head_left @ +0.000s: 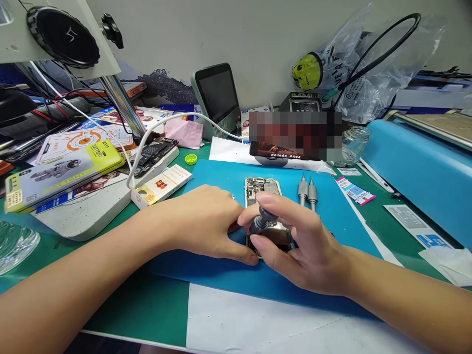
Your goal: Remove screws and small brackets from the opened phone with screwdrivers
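An opened smartphone [251, 186] lies on the blue mat with its inner boards and metal parts bare. My left hand [206, 221] grips it from the left, the thumb at its lower corner; the other fingertips are partly hidden. My right hand [309, 241] holds a small grey precision screwdriver [261, 221] between thumb and fingers, tilted over the phone. The driver's tip is hidden, so I cannot tell whether it touches a screw. Two more grey screwdrivers [308, 191] lie side by side on the mat, right of the phone.
The blue mat [221, 172] covers the green table. At left are a microscope stand [121, 105], a yellow battery box [62, 172] and a cigarette-sized carton [162, 186]. Behind stand a smart display [217, 93], a phone playing video [283, 150] and a glass jar [356, 145].
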The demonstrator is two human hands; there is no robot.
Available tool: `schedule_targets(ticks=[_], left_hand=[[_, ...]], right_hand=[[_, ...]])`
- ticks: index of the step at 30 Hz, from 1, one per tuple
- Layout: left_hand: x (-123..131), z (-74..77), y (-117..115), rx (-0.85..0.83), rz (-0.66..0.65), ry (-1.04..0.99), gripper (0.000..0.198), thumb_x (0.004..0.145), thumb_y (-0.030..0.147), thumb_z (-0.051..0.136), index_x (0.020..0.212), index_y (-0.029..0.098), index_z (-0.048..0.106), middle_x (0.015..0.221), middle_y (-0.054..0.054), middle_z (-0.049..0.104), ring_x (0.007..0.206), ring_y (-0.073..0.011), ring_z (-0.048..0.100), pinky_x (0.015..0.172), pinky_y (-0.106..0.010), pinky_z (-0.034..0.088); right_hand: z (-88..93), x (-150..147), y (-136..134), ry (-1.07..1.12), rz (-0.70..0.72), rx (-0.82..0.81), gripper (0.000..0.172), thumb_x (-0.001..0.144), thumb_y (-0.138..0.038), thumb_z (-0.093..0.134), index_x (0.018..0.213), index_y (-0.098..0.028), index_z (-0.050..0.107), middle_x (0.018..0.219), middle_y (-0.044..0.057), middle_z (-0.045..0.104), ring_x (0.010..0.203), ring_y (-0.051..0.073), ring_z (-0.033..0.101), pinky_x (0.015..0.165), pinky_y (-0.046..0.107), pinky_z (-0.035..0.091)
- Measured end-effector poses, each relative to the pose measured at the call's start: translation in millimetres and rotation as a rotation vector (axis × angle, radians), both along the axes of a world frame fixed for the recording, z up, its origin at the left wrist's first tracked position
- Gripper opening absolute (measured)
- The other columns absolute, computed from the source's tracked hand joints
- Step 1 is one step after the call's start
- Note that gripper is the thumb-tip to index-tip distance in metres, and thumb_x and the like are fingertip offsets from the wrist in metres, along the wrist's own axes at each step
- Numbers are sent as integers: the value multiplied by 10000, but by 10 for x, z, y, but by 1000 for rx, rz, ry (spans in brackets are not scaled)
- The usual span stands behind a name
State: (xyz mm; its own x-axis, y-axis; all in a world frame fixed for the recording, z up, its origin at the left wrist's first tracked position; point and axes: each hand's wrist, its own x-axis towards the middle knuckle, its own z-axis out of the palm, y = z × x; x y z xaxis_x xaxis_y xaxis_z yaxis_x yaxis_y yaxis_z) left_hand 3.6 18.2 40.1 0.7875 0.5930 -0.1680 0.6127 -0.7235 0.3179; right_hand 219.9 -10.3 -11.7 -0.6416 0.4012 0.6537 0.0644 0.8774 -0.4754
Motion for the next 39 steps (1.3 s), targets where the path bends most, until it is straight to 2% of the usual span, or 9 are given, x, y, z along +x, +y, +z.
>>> schedule_targets(ticks=[3,7,16,20,23,27,30,35,39], left_hand=[[7,-2,-2,-1,-3,30,447,923,626,683,736,229,596,708,20,660,650,-169,567,569,-327,259],[18,13,-2,-2,3,61,497,911,675,674,718,231,566,633,31,603,601,-163,529,552,-328,250],[-4,18,2,18,10,38,569,893,716,676,657,229,503,577,28,528,529,-156,441,521,-319,232],[-9,15,-15,17,-2,19,411,971,605,638,790,236,629,657,16,615,610,-179,552,564,-321,249],[-6,19,-16,22,-10,29,351,1003,541,609,821,243,642,681,17,643,620,-179,551,576,-322,247],[6,20,0,5,0,41,409,1012,531,592,731,234,584,624,23,603,550,-163,460,556,-329,226],[19,16,8,-4,14,57,398,1010,490,588,708,233,566,609,25,582,543,-161,448,551,-334,225],[35,0,-14,18,18,71,423,1021,515,551,703,235,552,589,22,548,531,-164,439,535,-343,211],[43,-7,-58,74,25,71,434,1032,550,524,727,242,547,595,11,537,540,-179,444,540,-334,211]], right_hand=[[-7,9,-5,31,-3,9,836,953,34,603,1653,-258,250,1518,142,593,1321,198,675,1133,384,600],[-1,1,3,79,-50,-7,858,943,32,623,1654,-285,261,1436,111,634,1130,170,726,997,353,669],[5,4,10,92,-88,2,887,940,28,626,1661,-351,275,1269,56,679,1032,177,752,922,347,680],[42,56,2,64,-111,73,936,937,10,647,1693,-347,226,1341,80,710,1015,197,785,897,349,688],[168,123,-52,48,-209,65,948,942,-41,698,1690,-408,244,1261,34,764,970,211,799,957,393,679],[321,243,-126,111,-349,-124,680,954,-74,715,1532,-385,536,1205,4,762,1027,199,790,941,335,682],[285,370,-111,110,-407,-227,486,956,-102,726,1377,-336,661,1173,10,781,994,195,791,890,329,696],[132,534,-44,-26,-368,-43,402,932,-150,760,1290,-325,713,1103,0,832,940,227,819,876,384,704],[144,534,-52,34,-427,5,451,915,-128,770,1294,-363,705,1065,-4,826,972,264,813,905,451,693]])
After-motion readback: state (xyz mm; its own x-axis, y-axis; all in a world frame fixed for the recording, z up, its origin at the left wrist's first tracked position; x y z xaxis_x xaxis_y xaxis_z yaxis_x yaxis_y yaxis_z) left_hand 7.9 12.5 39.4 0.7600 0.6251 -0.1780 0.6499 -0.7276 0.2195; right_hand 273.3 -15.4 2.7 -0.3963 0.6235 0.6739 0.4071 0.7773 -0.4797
